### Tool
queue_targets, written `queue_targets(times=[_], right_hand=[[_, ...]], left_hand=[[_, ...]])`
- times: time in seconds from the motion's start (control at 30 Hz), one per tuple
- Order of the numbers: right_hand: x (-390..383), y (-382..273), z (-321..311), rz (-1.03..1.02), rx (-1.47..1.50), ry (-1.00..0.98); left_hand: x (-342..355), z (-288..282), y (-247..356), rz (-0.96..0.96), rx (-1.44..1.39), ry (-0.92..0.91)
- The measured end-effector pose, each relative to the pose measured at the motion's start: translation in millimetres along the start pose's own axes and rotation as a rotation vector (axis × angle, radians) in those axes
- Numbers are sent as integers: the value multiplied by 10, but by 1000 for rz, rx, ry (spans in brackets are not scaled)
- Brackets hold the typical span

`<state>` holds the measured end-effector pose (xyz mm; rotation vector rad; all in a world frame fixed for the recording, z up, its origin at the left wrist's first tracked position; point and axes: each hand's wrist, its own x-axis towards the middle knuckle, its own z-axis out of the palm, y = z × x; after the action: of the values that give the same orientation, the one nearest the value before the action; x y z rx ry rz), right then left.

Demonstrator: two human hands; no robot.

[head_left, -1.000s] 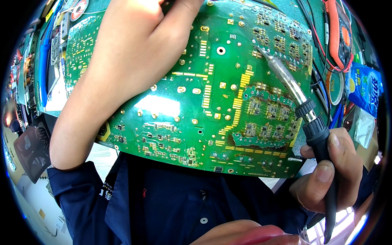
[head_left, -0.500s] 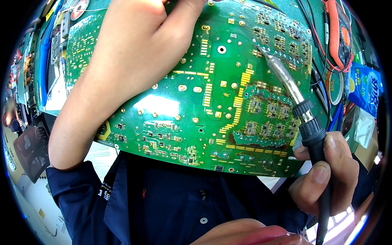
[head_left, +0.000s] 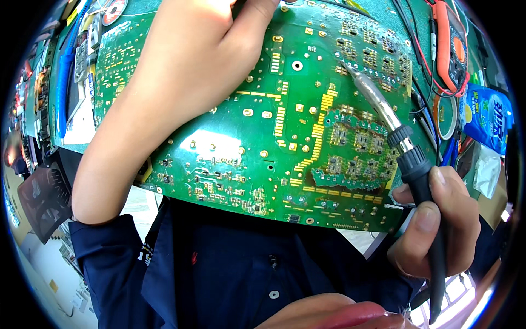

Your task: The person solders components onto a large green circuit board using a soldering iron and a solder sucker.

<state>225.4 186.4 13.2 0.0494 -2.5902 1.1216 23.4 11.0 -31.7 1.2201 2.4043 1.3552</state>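
Note:
A large green circuit board (head_left: 263, 140) with gold pads and many small parts lies in front of me. My right hand (head_left: 438, 225) is closed round the black handle of a soldering iron (head_left: 405, 143). The iron slants up and left, its thin tip over the upper right part of the board, at or just above a row of small components. My left hand (head_left: 219, 44) reaches across the board's upper left, thumb stretched toward the top edge. Its fingertips are cut off by the picture's edge, so whatever they touch is hidden.
An orange multimeter (head_left: 452, 46) with red and black leads lies at the upper right. Beside it are a blue packet (head_left: 489, 118) and a roll of tape (head_left: 448, 116). A solder spool (head_left: 114, 11) and a blue tool (head_left: 66, 82) lie at the upper left.
The view has shifted slightly, with the board's near edge a little higher in it. The iron's tip stays over about the same spot, and both hands keep their hold.

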Motion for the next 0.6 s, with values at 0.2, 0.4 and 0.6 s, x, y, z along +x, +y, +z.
queue_targets(times=[0.2, 0.4, 0.6], right_hand=[[-12, 22, -8, -12, 47, 24], [10, -90, -23, 53, -6, 88], [-14, -46, -9, 155, 11, 125]], left_hand=[[59, 2, -170, 151, 22, 113], [129, -119, -22, 301, 84, 207], [99, -209, -41, 438, 342, 141]])
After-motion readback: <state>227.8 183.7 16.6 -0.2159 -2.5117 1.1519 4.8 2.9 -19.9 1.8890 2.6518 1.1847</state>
